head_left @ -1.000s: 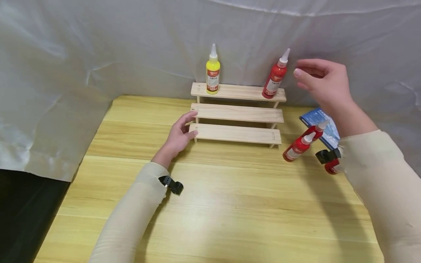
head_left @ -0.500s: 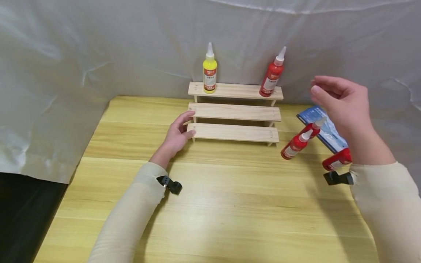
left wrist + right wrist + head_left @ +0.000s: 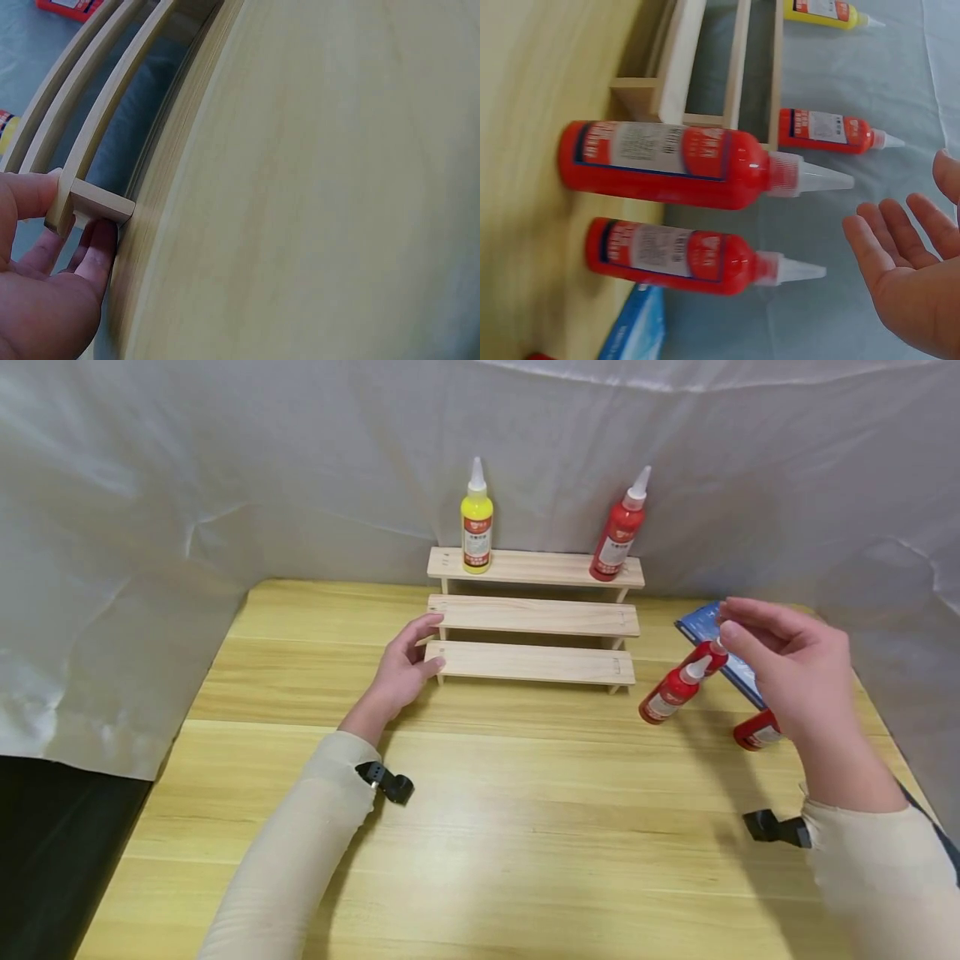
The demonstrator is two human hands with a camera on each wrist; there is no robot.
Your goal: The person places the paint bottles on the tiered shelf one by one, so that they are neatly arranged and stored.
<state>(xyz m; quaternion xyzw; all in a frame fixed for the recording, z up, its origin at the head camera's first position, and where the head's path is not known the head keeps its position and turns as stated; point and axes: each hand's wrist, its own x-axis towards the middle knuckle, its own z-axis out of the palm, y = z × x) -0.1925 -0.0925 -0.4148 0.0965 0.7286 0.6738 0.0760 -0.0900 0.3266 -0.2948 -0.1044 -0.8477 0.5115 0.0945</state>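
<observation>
At the back of the table, a three-step wooden display rack (image 3: 532, 616) is gripped at its left end by my left hand (image 3: 401, 672). In the left wrist view the thumb lies on the lowest plank and the fingers curl behind the leg. A yellow squeeze bottle (image 3: 477, 535) stands on the top step's left end, and a red squeeze bottle (image 3: 617, 539) on its right end. My right hand (image 3: 802, 681) hovers above the right side with relaxed fingers, holding nothing. Close to it stand two red squeeze bottles (image 3: 660, 161), one behind the other.
Another red bottle (image 3: 756, 732) is partly hidden by the right hand. A blue packet or booklet (image 3: 697, 622) lies behind the bottles. Grey cloth (image 3: 337, 460) hangs behind the wooden table (image 3: 487, 827).
My right hand has moved away from the red bottle on the top step, rightward and down toward the bottles on the table. My left hand has stayed on the rack.
</observation>
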